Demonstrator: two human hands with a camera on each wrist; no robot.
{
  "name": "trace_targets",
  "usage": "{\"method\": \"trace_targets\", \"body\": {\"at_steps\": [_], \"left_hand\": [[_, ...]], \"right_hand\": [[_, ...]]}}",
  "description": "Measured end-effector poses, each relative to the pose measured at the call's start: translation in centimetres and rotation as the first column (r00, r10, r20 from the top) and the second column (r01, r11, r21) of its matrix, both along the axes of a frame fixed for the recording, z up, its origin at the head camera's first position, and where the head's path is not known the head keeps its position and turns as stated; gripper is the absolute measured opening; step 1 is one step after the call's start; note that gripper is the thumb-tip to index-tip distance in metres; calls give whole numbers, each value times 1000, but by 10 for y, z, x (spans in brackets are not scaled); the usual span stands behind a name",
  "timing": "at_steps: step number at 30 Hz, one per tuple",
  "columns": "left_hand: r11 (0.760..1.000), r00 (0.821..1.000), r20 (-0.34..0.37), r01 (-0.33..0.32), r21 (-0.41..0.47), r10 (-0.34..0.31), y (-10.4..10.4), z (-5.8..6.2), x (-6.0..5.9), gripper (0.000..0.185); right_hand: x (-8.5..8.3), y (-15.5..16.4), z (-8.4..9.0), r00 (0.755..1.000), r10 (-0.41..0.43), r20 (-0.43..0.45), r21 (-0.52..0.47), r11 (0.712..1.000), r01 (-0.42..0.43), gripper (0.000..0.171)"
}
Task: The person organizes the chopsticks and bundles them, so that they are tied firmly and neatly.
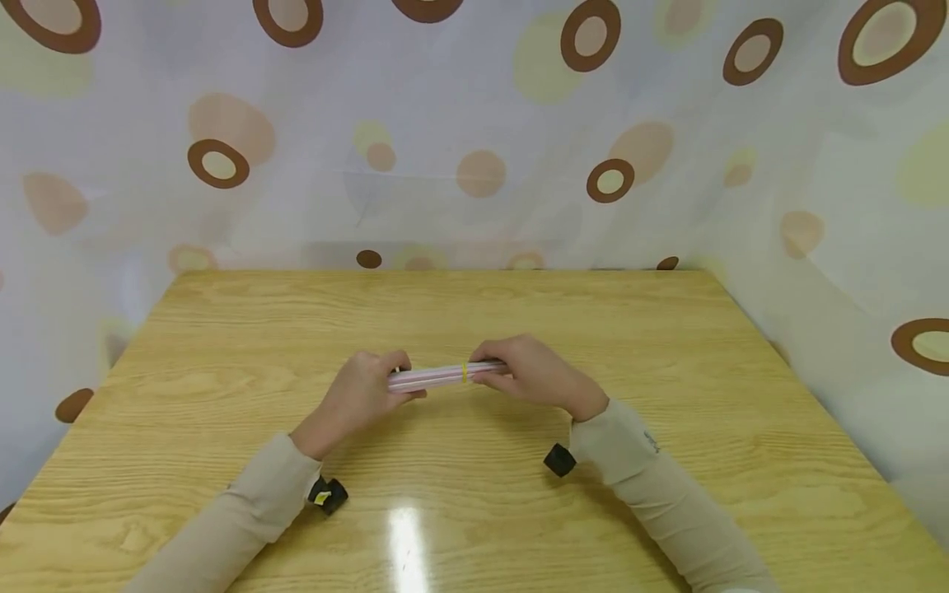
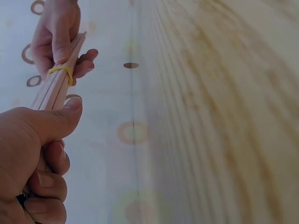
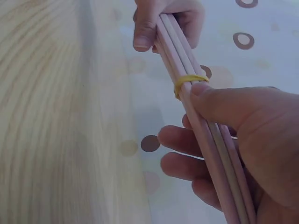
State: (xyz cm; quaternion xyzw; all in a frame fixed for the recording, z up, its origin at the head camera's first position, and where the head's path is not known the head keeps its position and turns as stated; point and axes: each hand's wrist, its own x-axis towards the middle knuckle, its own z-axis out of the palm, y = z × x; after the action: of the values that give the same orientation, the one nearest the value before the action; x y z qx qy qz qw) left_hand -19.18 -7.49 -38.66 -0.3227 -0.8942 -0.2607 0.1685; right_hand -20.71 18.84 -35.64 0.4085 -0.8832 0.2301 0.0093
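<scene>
A bundle of pale pink and whitish pencils (image 1: 430, 379) is held level above the wooden table, with a yellow rubber band (image 3: 191, 80) around it. My left hand (image 1: 359, 391) grips one end, its fingers curled round the pencils in the left wrist view. At the other side, my right hand (image 1: 530, 372) holds the bundle between thumb and fingers. Its thumb (image 3: 219, 102) lies against the pencils right beside the band. The pencil ends inside my left hand are hidden.
The wood-grain table (image 1: 460, 461) spreads beneath both hands. A white curtain (image 1: 445, 107) with brown and peach circles hangs behind it and at the sides. Small black cameras (image 1: 559, 459) are worn at both wrists, below the beige sleeves (image 1: 630, 445).
</scene>
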Motion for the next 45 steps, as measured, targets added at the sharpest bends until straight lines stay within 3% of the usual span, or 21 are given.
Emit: {"method": "trace_targets", "body": {"at_steps": [7, 15, 19, 24, 29, 32, 38, 42, 45], "left_hand": [[1000, 999, -54, -3, -15, 2, -4, 2, -3, 30], [998, 991, -130, 11, -55, -19, -1, 0, 0, 31], [997, 988, -139, 54, -62, -62, 7, -2, 2, 29], [997, 991, -112, 64, -46, -69, 8, -2, 3, 29], [998, 999, -26, 28, -49, -29, 6, -2, 5, 30], [999, 1000, 14, -14, -51, 15, 2, -1, 3, 31], [996, 998, 30, -57, -61, 59, -7, 1, -5, 34], [997, 998, 39, -56, -43, 58, -12, -1, -9, 34], [999, 995, 94, -35, 9, 34, -15, -1, -12, 34]], "right_hand": [[4, -16, -9, 984, 5, -180, -16, 1000, -8, 21], [7, -24, -18, 978, 32, -205, -46, 998, -42, 21], [11, -27, -21, 986, 53, -161, -15, 998, -56, 24], [13, -27, -15, 994, 32, -108, -2, 999, -33, 27], [11, -20, -9, 999, 36, -41, 21, 999, -35, 36], [6, -9, -6, 1000, 0, 14, 34, 999, 0, 33], [-4, 15, 5, 989, -75, 126, 46, 997, 69, 19], [-11, 23, 3, 977, -58, 204, -3, 998, 59, 16], [-15, 27, -1, 969, -38, 243, -55, 997, 53, 14]]}}
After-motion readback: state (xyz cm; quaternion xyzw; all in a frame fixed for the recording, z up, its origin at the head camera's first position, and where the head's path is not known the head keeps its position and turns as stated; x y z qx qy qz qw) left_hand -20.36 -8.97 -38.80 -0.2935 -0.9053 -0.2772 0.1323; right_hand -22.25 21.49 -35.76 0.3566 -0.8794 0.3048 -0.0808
